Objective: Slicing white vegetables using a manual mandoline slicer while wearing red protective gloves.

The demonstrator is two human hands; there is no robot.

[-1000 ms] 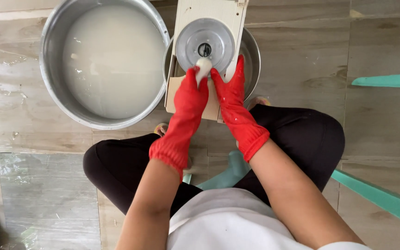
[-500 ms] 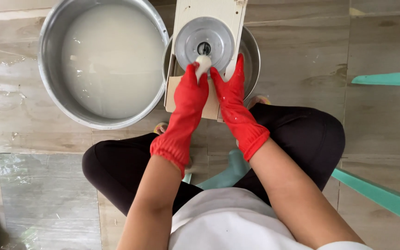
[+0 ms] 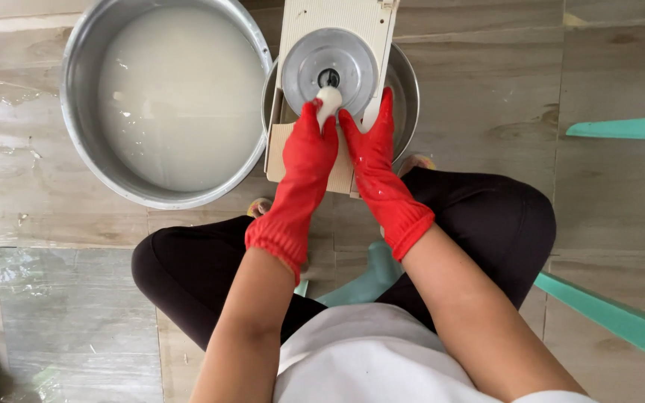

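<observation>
Both my hands wear red rubber gloves. My left hand [image 3: 309, 153] grips a small white peeled piece [image 3: 328, 98] and presses it against a round metal slicer disc [image 3: 329, 63]. That disc is mounted on a pale wooden board [image 3: 337, 16] lying over a steel bowl [image 3: 406, 91]. My right hand [image 3: 371, 145] rests beside the piece, its fingers on the board's lower right edge and thumb near the white piece.
A large steel basin [image 3: 83, 89] of cloudy white water stands at the upper left on the wet tiled floor [image 3: 54, 298]. Teal plastic chair parts [image 3: 621, 128] lie at the right. My knees in black trousers [image 3: 502, 216] flank the board.
My left hand has pushed the white piece a little further up the disc towards its centre. My right hand has stayed in place.
</observation>
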